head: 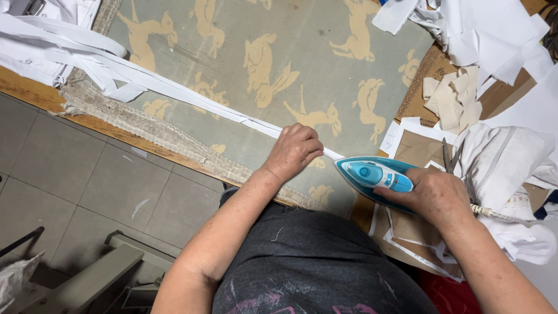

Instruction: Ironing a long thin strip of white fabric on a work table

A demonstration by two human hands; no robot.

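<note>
Right hand [437, 195] grips the handle of a turquoise-and-white steam iron [375, 174], fingers curled shut around it; the iron's tip points at the end of a folded white fabric strip [192, 99]. Left hand [294, 149] presses down on that strip just beside the iron's nose, fingers bent and closed over the cloth — pinning it flat. Strip and iron lie on a grey-green ironing cloth [314, 52] printed with tan rabbits. Scissors [449, 158] rest just behind the right hand, with white garment pieces [503, 160] heaped alongside. Farther off — more white strips [52, 49] piled at the cloth's far corner.
</note>
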